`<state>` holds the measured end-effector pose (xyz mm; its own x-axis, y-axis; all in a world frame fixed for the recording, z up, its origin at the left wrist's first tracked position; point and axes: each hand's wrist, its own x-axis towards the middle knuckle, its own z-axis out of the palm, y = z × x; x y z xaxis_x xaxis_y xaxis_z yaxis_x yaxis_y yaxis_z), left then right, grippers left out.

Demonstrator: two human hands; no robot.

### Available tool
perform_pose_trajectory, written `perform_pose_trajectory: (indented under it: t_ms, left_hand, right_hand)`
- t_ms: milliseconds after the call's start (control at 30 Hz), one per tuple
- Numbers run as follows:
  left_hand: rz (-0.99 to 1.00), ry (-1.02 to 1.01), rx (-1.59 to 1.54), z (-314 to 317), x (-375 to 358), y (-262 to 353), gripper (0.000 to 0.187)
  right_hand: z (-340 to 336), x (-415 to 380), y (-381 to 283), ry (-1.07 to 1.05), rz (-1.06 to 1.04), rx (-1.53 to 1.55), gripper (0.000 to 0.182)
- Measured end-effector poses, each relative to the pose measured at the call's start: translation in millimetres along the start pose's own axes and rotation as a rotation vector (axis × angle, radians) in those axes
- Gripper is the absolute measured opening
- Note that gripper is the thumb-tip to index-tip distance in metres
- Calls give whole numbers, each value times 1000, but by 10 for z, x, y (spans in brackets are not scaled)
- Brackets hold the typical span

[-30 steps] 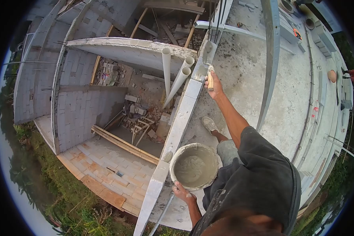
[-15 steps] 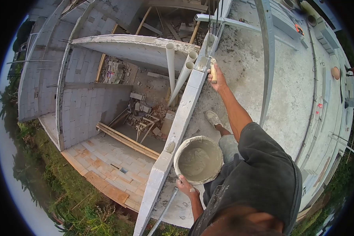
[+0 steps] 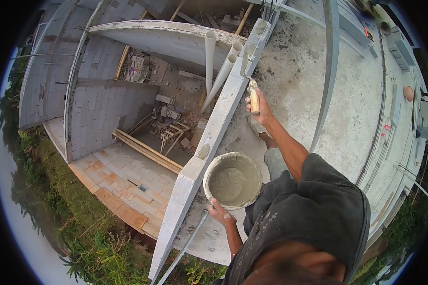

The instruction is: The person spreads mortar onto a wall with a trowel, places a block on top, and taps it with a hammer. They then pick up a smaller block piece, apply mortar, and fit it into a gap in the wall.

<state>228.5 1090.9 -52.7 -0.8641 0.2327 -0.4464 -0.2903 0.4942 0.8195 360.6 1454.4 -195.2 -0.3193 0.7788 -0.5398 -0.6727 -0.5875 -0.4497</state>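
Observation:
My right hand (image 3: 259,105) is wrapped round the wooden handle of a trowel (image 3: 254,97), whose blade rests at the top of the pale block wall (image 3: 228,104), by some wet mortar. My left hand (image 3: 219,212) grips the lower rim of a round bucket (image 3: 206,183). Grey wet mortar (image 3: 233,183) lies inside the bucket, which stands against the wall's right side. A small dab of mortar (image 3: 203,152) sits on the wall top beside the bucket.
Left of the wall is a drop to a lower room with rubble (image 3: 169,111) and bamboo poles (image 3: 147,151). White pipes (image 3: 210,61) rise beside the wall. A curved metal beam (image 3: 332,61) crosses the concrete floor (image 3: 299,95). A metal bar (image 3: 188,244) lies near my left hand.
My right hand and the trowel have moved down along the wall, slightly toward me. The bucket and my left hand appear a little higher and further left as the view has shifted.

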Motion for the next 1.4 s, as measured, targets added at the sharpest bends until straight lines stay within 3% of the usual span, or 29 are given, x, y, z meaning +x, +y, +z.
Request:
perform_pose_trajectory:
  t_ms: [100, 233, 333, 433, 567, 633, 700, 800, 900, 1033, 1133, 1300, 1400]
  left_hand:
    - [3, -36, 0, -158, -35, -65, 34]
    - [21, -31, 0, -359, -50, -149, 39]
    - [41, -32, 9, -343, -31, -146, 43]
    - [58, -55, -27, -366, 6, -96, 44]
    - [207, -180, 10, -378, 81, -72, 48]
    - [323, -234, 93, -354, 141, 18, 51]
    - [334, -315, 116, -292, 122, 245, 50]
    - [407, -388, 133, -181, 56, 529, 51]
    - [490, -463, 241, -104, -110, 862, 50]
    - [606, -425, 271, 108, -102, 1087, 51]
    - [674, -441, 248, 192, -172, 1192, 54]
    - [810, -500, 370, 328, -469, 1200, 52]
    - [863, -494, 286, 338, -600, 1253, 50]
  right_hand:
    - [-104, 138, 403, 138, 10, -145, 49]
    - [150, -159, 585, 121, -107, -74, 47]
    - [102, -161, 681, 222, 19, -267, 45]
    - [100, -416, 442, 77, 62, -148, 45]
    - [-18, -1785, 69, 58, -22, -588, 45]
    - [-204, -2516, -92, 17, -40, -1054, 47]
    - [-382, -3184, -275, -117, -203, -1564, 49]
    - [-175, -3853, -523, -129, -297, -2013, 46]
    - [22, -4000, -769, -98, -447, -2149, 44]
    - [281, -4367, -1055, -61, -466, -2175, 41]
    - [220, -4490, -1155, -142, -335, -2291, 40]
    - [29, -3861, -747, -187, -338, -2412, 38]
    - [59, -3679, -679, -277, -259, -2210, 43]
